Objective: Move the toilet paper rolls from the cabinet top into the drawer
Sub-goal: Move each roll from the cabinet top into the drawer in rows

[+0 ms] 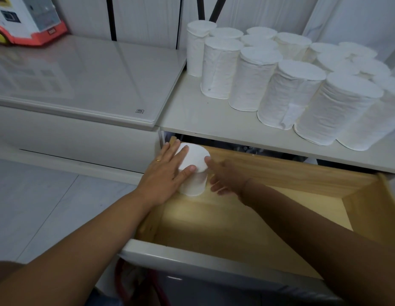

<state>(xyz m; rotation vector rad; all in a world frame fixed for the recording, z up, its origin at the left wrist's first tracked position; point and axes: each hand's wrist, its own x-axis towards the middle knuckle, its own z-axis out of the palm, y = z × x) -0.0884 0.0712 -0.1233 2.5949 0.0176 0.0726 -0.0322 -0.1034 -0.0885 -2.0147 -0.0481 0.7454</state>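
- One roll [193, 159] stands upright in the back-left corner of the open drawer [280, 173], on its wooden floor.
- Left hand [168, 173]: fingers straight, laid flat against the roll's left side and top edge, with the thumb on the top face. It is not curled round the roll. There is a ring on one finger.
- Right hand [225, 178]: motion-blurred, fingers loosely spread just right of the roll, thumb tip at the top rim. Whether the other fingers touch the roll can't be told.
- Left forearm crosses the drawer's left wall; right forearm crosses its white front.
- Other rolls [280, 85]: a tight cluster, all upright, on the white surface [192, 120] above the drawer, running back to the wall.
- Left of the surface is a glass-topped unit [92, 74] with a red-and-white toy vehicle [26, 21] at its far corner.
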